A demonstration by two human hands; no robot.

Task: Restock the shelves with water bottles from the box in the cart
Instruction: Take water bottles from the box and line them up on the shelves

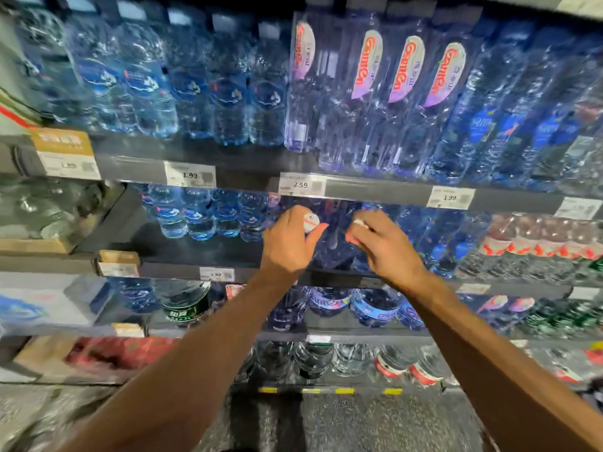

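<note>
Both my arms reach to the second shelf [195, 249] from the top. My left hand [287, 243] grips the white-capped neck of a clear blue water bottle [329, 246] that stands at the shelf's front edge. My right hand [385, 246] holds the white cap of a second water bottle [362, 256] just to the right of it. The bodies of both bottles are dark and partly hidden behind my hands. Neither the box nor the cart is in view.
Rows of water bottles [404, 93] fill the top shelf, with price tags [301, 184] on the rail below. Bare shelf surface lies left of my hands in front of short blue bottles [199, 213]. Lower shelves hold more bottles [375, 305]. The floor shows at the bottom.
</note>
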